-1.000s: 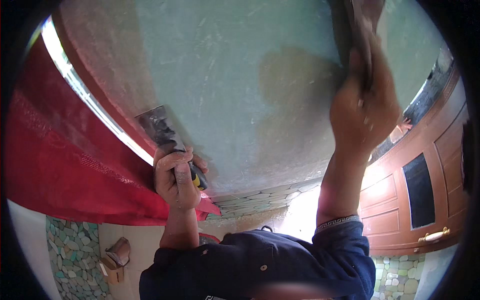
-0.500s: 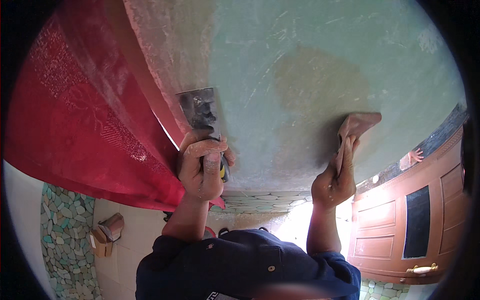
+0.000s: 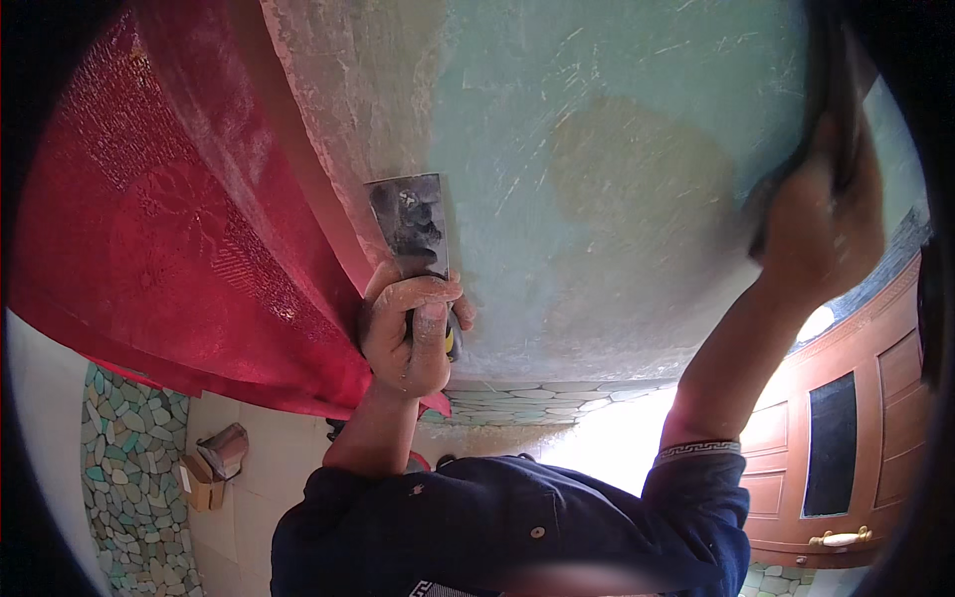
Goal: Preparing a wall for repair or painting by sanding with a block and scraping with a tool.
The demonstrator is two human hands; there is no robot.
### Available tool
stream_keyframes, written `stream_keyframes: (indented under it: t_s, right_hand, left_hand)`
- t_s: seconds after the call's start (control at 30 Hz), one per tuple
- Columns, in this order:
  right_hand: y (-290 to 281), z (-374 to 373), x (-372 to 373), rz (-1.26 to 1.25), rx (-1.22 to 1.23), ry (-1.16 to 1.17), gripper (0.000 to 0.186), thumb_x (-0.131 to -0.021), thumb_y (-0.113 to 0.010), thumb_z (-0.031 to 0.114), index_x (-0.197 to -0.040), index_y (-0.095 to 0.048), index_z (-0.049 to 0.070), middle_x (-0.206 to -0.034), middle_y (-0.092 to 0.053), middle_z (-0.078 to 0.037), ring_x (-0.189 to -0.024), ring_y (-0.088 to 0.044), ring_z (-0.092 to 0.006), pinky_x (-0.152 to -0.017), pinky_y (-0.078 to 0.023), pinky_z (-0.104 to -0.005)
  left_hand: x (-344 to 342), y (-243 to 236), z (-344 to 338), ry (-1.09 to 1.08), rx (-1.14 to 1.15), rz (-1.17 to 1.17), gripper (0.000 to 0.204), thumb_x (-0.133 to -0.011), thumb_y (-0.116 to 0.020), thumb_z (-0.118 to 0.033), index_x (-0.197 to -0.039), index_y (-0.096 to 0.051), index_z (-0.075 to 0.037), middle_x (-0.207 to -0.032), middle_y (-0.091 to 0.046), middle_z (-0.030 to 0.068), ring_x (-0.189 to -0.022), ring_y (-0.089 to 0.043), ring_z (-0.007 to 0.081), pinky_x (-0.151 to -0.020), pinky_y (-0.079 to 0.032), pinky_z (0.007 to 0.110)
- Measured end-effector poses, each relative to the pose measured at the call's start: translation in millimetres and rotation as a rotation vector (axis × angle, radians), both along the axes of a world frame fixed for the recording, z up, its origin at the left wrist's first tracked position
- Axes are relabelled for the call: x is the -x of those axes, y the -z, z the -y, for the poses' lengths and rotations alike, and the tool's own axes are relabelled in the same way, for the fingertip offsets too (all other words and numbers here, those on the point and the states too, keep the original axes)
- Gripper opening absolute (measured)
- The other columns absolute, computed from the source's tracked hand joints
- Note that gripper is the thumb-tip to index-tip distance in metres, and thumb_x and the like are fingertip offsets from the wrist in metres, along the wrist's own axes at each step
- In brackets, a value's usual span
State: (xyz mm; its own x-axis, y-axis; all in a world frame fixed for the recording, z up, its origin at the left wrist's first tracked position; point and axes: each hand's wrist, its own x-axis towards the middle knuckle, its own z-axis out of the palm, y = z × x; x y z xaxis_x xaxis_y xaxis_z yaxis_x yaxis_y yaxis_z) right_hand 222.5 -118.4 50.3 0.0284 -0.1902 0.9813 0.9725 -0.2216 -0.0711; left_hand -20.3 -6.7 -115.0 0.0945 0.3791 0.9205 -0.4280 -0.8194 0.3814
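Observation:
My left hand [image 3: 408, 333] is closed around the handle of a putty knife [image 3: 410, 214], its broad, smudged metal blade pointing up against the wall. Part of a black and yellow handle shows below the fingers. High at the right, my right hand [image 3: 826, 234] grips a folded sheet of sandpaper [image 3: 839, 99], dark and smeared by motion. Ahead of both hands stands the green wall [image 3: 497, 129], scratched and dusty, with greyish worn areas and a rounded brownish patch [image 3: 647, 159] between the hands. Fingers of the right hand are partly hidden and blurred.
A red patterned curtain [image 3: 169, 249] hangs at the left, touching my left hand's side. A brown panelled door [image 3: 885, 408] stands at lower right. On the tiled floor lies a small cardboard box [image 3: 204, 486], beside a strip of pebble stone [image 3: 129, 468].
My right hand has swept up and to the right with the sandpaper, off the brownish patch. The left hand and putty knife have barely shifted. Another person's hand at the right edge no longer shows.

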Motion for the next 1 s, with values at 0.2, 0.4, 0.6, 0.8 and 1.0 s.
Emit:
stream_keyframes:
  t_s: [0.2,0.4,0.6,0.8,1.0]
  right_hand:
    - [-24,-1,-9,-0.083,-0.117,0.244,0.029,-0.092,-0.065,0.026,-0.117,-0.075,0.018,-0.109,-0.075,-0.006,-0.103,-0.071,-0.0212,-0.090,-0.055,-0.0369]
    - [38,3,3,-0.006,0.060,-0.103,0.045,-0.085,-0.052,-0.008,-0.121,-0.071,0.010,-0.116,-0.072,-0.010,-0.119,-0.063,-0.0278,-0.105,-0.048,-0.0389]
    - [129,14,28,-0.195,0.223,-0.302,0.066,-0.061,-0.036,-0.017,-0.120,-0.066,-0.009,-0.119,-0.067,-0.027,-0.124,-0.058,-0.0398,-0.113,-0.036,-0.0514]
    - [243,25,27,-0.255,0.318,-0.335,0.051,-0.067,-0.047,-0.008,-0.113,-0.070,-0.004,-0.111,-0.068,-0.030,-0.114,-0.061,-0.0510,-0.103,-0.043,-0.0561]
    - [269,27,18,-0.164,0.425,-0.342,0.047,-0.072,-0.046,-0.009,-0.113,-0.067,-0.007,-0.116,-0.064,-0.034,-0.123,-0.054,-0.0501,-0.106,-0.039,-0.0592]
  left_hand:
    - [3,3,-1,0.009,0.018,0.004,0.013,-0.096,-0.049,-0.001,-0.101,-0.059,0.005,-0.093,-0.057,0.0183,-0.056,-0.060,0.0174,-0.049,-0.049,0.029]
    - [6,5,2,-0.001,0.041,0.004,0.013,-0.096,-0.048,-0.001,-0.102,-0.059,0.004,-0.093,-0.057,0.0179,-0.056,-0.061,0.0180,-0.048,-0.049,0.029]
    - [6,7,3,-0.024,0.063,0.004,0.013,-0.097,-0.049,-0.003,-0.102,-0.059,0.004,-0.094,-0.056,0.0177,-0.057,-0.061,0.0183,-0.049,-0.050,0.029]
    - [1,9,3,-0.013,0.081,-0.024,0.015,-0.099,-0.048,-0.008,-0.103,-0.058,0.002,-0.097,-0.055,0.0178,-0.059,-0.062,0.0185,-0.049,-0.052,0.030]
    - [2,12,5,-0.039,0.095,0.003,0.015,-0.100,-0.048,-0.009,-0.104,-0.057,0.001,-0.104,-0.055,0.0180,-0.061,-0.062,0.0177,-0.051,-0.054,0.029]
